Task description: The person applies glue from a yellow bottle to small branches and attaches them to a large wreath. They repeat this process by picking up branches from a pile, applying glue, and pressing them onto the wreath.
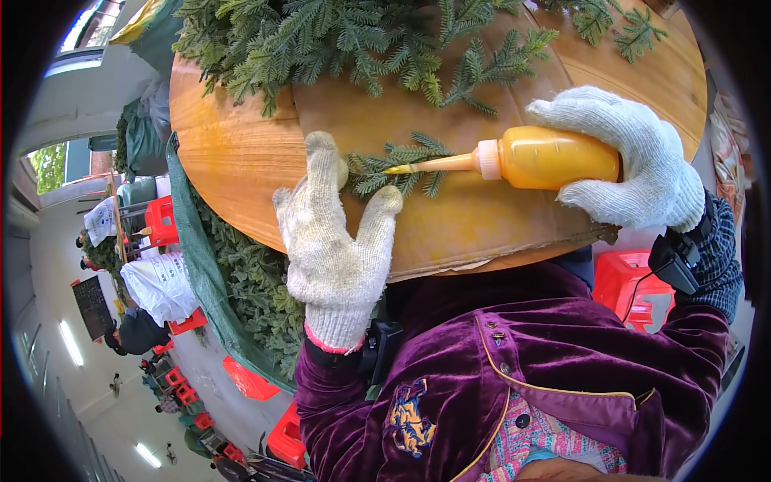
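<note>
My right hand (634,157), in a white knitted glove, is wrapped round a squeeze bottle (558,158) of yellow-orange liquid. The bottle lies nearly level, its long nozzle (442,165) pointing left. The yellow tip is over a small green fir-like sprig (414,154) on the brown board (474,217); I cannot tell whether it touches. At the sprig's left end is my left hand (337,229), in a soiled white glove. Its thumb and index finger are spread apart, and another fingertip is against the sprig's edge, partly hidden.
A heap of green branches (321,40) covers the far side of the round wooden table (217,136). More branches (261,281) fill a green sack (189,233) at the left. Red stools (634,281) stand nearby. Other people (140,329) are farther off at the left.
</note>
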Demonstrator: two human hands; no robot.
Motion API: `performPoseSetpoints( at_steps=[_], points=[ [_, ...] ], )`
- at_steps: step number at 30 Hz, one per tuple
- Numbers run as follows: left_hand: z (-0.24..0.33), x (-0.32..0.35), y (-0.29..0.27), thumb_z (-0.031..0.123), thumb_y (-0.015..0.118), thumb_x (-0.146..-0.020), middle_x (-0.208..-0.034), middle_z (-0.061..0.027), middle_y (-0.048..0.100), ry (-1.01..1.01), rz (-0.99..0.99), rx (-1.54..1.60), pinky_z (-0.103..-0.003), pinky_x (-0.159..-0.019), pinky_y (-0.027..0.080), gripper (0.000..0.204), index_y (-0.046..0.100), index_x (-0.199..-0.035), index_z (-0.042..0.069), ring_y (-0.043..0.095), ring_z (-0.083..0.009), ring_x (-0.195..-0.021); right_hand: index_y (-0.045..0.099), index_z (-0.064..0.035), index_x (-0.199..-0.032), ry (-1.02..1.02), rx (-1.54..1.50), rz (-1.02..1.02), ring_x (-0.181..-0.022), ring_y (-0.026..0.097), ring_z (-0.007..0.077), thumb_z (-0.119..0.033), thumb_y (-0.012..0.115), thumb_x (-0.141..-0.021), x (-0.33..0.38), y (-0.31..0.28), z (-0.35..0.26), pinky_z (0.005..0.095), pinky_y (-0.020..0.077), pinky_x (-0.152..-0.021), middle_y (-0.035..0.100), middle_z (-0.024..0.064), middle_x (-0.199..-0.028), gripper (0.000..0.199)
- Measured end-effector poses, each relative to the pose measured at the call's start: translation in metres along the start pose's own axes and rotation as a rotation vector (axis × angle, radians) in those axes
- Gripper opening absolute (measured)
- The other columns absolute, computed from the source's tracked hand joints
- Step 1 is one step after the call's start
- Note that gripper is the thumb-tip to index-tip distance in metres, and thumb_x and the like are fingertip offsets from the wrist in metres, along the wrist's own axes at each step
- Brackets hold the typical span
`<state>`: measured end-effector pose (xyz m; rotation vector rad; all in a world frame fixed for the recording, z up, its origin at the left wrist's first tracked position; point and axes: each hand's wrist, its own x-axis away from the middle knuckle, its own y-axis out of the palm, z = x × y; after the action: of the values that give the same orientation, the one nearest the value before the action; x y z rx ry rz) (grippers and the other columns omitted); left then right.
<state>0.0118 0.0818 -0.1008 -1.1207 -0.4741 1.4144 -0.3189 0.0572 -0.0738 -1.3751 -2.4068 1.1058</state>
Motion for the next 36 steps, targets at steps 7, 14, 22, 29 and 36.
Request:
performPoseSetpoints(
  at_steps=[7,14,22,29,36],
  points=[
    [0.006,0.001,0.002,0.017,0.086,-0.078,-0.116,-0.0161,0.069,-0.058,0.018,-0.082,-0.057,-0.108,0.038,0.085,0.045,-0.15,-0.002,0.067,-0.03,-0.103,0.064,0.0004,-0.131,-0.025,0.034,0.023,-0.112,0.066,0.0379,-0.016,0.086,-0.068,0.002,0.004,-0.003,0.0424,0.0512,-0.098,0.067,0.0203,-0.12,0.069],
    [0.001,-0.012,-0.001,0.011,0.08,-0.083,-0.115,-0.0157,0.07,-0.429,0.01,0.381,-0.05,-0.105,0.041,0.074,0.047,-0.148,-0.001,0.065,-0.0284,-0.096,0.063,0.0001,-0.132,-0.05,0.034,0.036,-0.111,0.065,0.0383,-0.012,0.085,-0.068,0.004,0.006,-0.003,0.0422,0.0511,-0.098,0.066,0.0208,-0.12,0.069],
    [-0.004,-0.003,0.006,0.01,0.079,-0.084,-0.111,-0.0152,0.071,-0.04,0.013,-0.072,-0.049,-0.105,0.04,0.071,0.049,-0.147,0.001,0.067,-0.0281,-0.1,0.063,0.0001,-0.133,-0.006,0.032,0.031,-0.113,0.065,0.0382,-0.015,0.084,-0.07,0.004,0.006,-0.006,0.0419,0.0495,-0.101,0.066,0.0215,-0.122,0.068],
    [-0.001,-0.004,0.0,0.013,0.075,-0.091,-0.127,-0.0218,0.063,-0.113,-0.07,-0.009,-0.041,-0.102,0.049,0.072,0.043,-0.154,0.007,0.063,-0.0298,-0.117,0.062,0.0007,-0.133,0.026,0.023,0.051,-0.114,0.064,0.0378,-0.018,0.084,-0.071,0.003,0.012,-0.013,0.0421,0.0488,-0.102,0.065,0.0219,-0.123,0.068],
    [-0.003,-0.004,0.005,0.015,0.079,-0.084,-0.11,-0.0142,0.07,-0.043,0.008,-0.085,-0.053,-0.107,0.038,0.07,0.05,-0.147,0.002,0.066,-0.0284,-0.1,0.062,0.0018,-0.134,-0.007,0.09,0.009,-0.11,0.065,0.0387,-0.016,0.082,-0.073,-0.003,0.006,-0.019,0.0433,0.0504,-0.098,0.065,0.0226,-0.121,0.067]
  ],
)
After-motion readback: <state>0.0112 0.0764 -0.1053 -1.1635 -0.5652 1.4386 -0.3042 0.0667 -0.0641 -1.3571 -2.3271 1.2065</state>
